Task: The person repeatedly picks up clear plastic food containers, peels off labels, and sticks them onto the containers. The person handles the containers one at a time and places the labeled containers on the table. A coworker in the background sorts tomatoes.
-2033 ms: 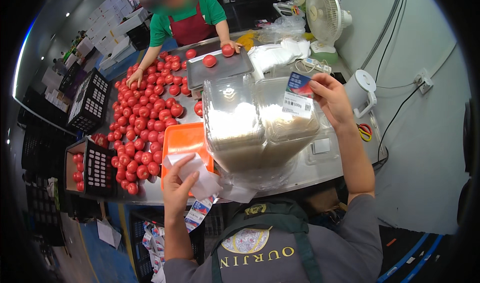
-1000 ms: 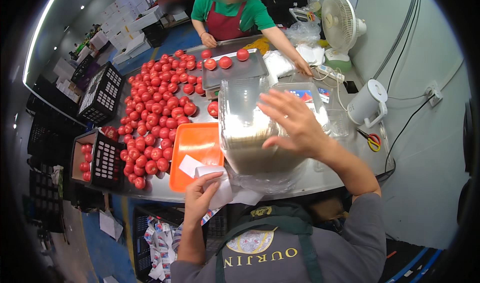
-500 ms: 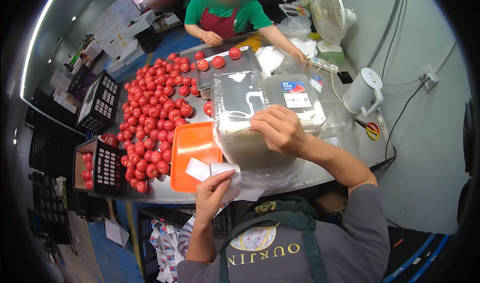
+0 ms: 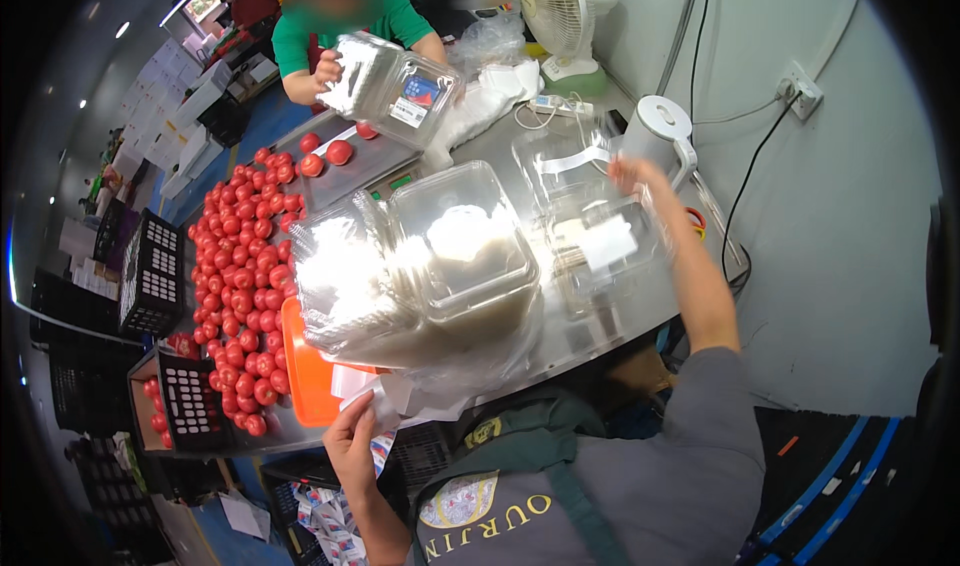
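Note:
At the near table edge, my left hand (image 4: 352, 431) has its fingers closed on white paper (image 4: 356, 384), part of a label strip hanging below. My right hand (image 4: 632, 174), blurred, grips an open clear plastic container (image 4: 577, 278) on the right side of the table. Beside it, tall nested stacks of clear containers (image 4: 457, 266) rest on crumpled plastic, partly over an orange tray (image 4: 303, 369). Across the table, a co-worker (image 4: 300, 51) in green holds an open clear clamshell with a label (image 4: 408, 101) in both hands.
Many tomatoes (image 4: 240, 266) cover the table's left, beside black crates (image 4: 187, 403). A grey tray (image 4: 340, 178) holds a few tomatoes. At the back right are a fan (image 4: 550, 11), power strip (image 4: 560, 104), kettle (image 4: 657, 136) and cables along the wall.
My right hand has left the stack top, moving right and gripping an open container. The co-worker has lifted a labelled clamshell above the grey tray. The view has turned and shifted.

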`<state>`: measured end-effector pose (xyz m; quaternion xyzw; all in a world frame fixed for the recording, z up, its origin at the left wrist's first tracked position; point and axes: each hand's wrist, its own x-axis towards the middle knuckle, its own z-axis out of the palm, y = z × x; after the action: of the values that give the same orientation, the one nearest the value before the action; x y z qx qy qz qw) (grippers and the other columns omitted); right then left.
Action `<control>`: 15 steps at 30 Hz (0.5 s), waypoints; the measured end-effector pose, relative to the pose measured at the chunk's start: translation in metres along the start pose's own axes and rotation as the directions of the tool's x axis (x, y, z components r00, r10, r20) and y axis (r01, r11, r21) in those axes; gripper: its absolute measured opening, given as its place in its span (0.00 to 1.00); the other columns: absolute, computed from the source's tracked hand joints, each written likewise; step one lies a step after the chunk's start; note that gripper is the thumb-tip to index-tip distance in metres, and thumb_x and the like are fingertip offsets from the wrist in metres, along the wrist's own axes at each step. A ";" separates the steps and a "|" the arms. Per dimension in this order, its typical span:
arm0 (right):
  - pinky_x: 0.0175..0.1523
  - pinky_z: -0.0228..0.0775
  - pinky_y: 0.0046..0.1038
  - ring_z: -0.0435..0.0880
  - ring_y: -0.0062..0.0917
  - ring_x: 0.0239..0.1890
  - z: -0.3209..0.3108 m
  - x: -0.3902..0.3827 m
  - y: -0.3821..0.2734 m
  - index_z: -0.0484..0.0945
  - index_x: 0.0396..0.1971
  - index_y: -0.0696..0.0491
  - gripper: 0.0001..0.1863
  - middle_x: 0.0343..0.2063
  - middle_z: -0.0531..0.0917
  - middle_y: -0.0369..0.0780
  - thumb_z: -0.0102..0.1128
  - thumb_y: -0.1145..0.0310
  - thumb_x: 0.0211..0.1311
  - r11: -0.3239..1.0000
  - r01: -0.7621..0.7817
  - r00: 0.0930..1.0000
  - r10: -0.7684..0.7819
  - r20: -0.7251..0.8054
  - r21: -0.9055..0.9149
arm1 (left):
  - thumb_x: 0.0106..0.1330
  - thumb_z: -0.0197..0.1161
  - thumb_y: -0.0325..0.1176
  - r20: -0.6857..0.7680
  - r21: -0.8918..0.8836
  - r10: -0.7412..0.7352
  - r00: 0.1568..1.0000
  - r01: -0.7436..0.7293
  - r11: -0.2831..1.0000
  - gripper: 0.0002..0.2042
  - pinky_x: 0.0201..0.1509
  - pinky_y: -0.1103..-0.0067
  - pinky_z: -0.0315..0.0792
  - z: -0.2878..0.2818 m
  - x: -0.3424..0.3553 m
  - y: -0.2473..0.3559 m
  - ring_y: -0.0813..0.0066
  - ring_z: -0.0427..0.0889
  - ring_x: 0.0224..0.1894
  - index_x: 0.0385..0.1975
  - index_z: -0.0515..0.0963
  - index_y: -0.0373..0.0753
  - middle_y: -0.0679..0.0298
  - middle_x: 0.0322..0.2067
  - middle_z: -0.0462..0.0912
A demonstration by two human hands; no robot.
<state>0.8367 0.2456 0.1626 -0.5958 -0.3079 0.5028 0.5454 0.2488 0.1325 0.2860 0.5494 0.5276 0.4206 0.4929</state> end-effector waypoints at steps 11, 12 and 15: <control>0.45 0.67 0.32 0.77 0.36 0.41 0.007 -0.011 0.095 0.74 0.40 0.55 0.15 0.37 0.79 0.43 0.59 0.63 0.55 0.610 0.211 0.676 -0.656 -0.337 -0.764 | 0.61 0.58 0.24 -0.094 0.026 -0.098 0.991 0.101 0.995 0.11 0.42 0.83 0.71 0.017 -0.011 -0.008 0.80 0.76 0.36 0.43 0.77 0.29 0.62 0.35 0.80; 0.48 0.66 0.33 0.75 0.37 0.44 0.023 -0.021 0.086 0.74 0.41 0.54 0.16 0.40 0.78 0.43 0.60 0.63 0.54 0.364 0.233 0.608 -0.778 -0.157 -0.902 | 0.61 0.58 0.25 -0.093 0.024 -0.105 0.990 0.107 0.994 0.11 0.42 0.83 0.71 0.018 -0.011 -0.010 0.80 0.76 0.36 0.43 0.77 0.29 0.62 0.35 0.80; 0.57 0.57 0.39 0.68 0.37 0.54 0.077 -0.027 0.078 0.74 0.46 0.51 0.21 0.51 0.72 0.44 0.59 0.56 0.53 0.151 0.380 0.672 -0.723 0.160 -0.912 | 0.61 0.58 0.26 -0.070 0.055 -0.083 0.994 0.087 0.995 0.12 0.42 0.83 0.70 0.024 -0.005 -0.012 0.81 0.76 0.36 0.43 0.77 0.29 0.62 0.36 0.80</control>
<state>0.7420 0.2308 0.1023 -0.6994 -0.6316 -0.0904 0.3222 0.2700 0.1246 0.2708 0.5260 0.5788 0.4022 0.4759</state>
